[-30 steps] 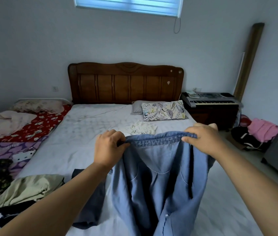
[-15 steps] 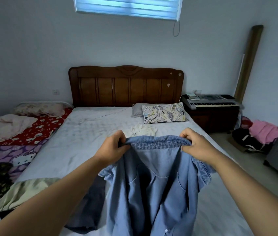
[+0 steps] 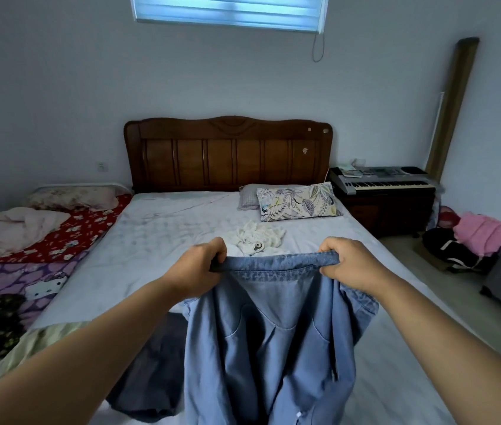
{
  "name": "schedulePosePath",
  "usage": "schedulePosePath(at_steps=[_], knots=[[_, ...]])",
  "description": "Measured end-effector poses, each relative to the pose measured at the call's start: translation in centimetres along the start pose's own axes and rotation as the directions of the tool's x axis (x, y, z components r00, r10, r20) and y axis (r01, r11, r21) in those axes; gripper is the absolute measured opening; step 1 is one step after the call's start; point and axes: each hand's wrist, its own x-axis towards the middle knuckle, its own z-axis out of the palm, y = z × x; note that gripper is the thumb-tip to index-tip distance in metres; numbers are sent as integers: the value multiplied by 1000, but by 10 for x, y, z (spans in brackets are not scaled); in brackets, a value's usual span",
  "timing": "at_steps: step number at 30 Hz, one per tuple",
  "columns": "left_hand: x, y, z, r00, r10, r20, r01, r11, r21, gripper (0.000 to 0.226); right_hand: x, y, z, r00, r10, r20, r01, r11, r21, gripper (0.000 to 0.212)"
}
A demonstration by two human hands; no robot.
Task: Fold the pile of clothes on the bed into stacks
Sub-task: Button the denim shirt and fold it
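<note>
Bedroom with pale grey walls (image 3: 59,87). A window blind (image 3: 227,10) glows blue above a dark wooden headboard (image 3: 227,154). A keyboard (image 3: 384,180) sits on a dark cabinet (image 3: 396,210) right of the bed; a wooden plank (image 3: 455,102) leans in the corner.

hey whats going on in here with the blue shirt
A person is sorting laundry on the bed. Both hands hold a blue denim shirt up by its collar, the left hand on one end, the right hand on the other, each with a tight grip. The shirt hangs unfolded. A cream garment lies crumpled beyond it, and a dark garment lies below the left arm.
</note>
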Motion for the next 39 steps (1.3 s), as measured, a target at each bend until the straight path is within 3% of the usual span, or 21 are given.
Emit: schedulePosePath(at_steps=[4, 6, 11, 14, 18, 22, 24, 26, 28, 30, 31, 32, 35, 37, 39], knots=[[3, 6, -9, 954, -131, 270, 178, 972, -155, 38, 1, 2, -2, 995, 39, 87, -53, 984, 170, 28], [4, 8, -10, 931, -162, 328, 246, 942, -230, 16, 0, -1, -3, 989, 51, 142, -90, 956, 280, 21], [2, -2, -5, 916, -200, 348, 312, 901, -302, 19, 6, 6, 3, 980, 57, 189, -132, 902, 412, 17], [-3, -6, 2, 901, -223, 372, 392, 784, -481, 15, 8, 14, 6, 976, 75, 204, -159, 887, 433, 17], [-6, -9, 10, 921, -242, 304, 383, 695, -609, 3, 9, 16, 9, 973, 115, 200, -203, 836, 509, 28], [-7, -9, 7, 930, -114, 349, 316, 735, -601, 7, 8, 17, 11, 982, -9, 187, -89, 859, 505, 28], [-7, -5, 8, 924, -82, 373, 307, 742, -596, 23, 8, 15, 9, 968, -51, 247, -73, 881, 468, 32], [-7, 0, 9, 891, -49, 451, 290, 826, -484, 39, 8, 14, 8, 947, -57, 318, -91, 897, 432, 36], [-8, 8, 12, 824, -37, 566, 175, 966, -192, 44, 8, 13, 9, 946, -5, 323, -140, 895, 423, 37], [-8, 12, 18, 787, -70, 612, -13, 991, 131, 39, 8, 13, 12, 951, 24, 307, -155, 898, 412, 29], [-6, 12, 20, 811, -48, 583, -82, 977, 194, 31, 7, 15, 13, 948, 18, 319, -151, 906, 397, 19], [-4, 9, 20, 849, -11, 528, -122, 969, 217, 22, 6, 15, 15, 935, 2, 354, -145, 915, 378, 6], [0, -4, 16, 954, 153, 259, -220, 942, 254, 19, 5, 18, 15, 899, -13, 439, -49, 990, 129, 31], [4, -13, 15, 942, 334, 42, -323, 861, 393, 24, 8, 16, 16, 898, -27, 439, 44, 999, -29, 35], [5, -11, 12, 930, 362, -69, -290, 833, 471, 25, 11, 14, 14, 918, -53, 393, 113, 985, -131, 31]])
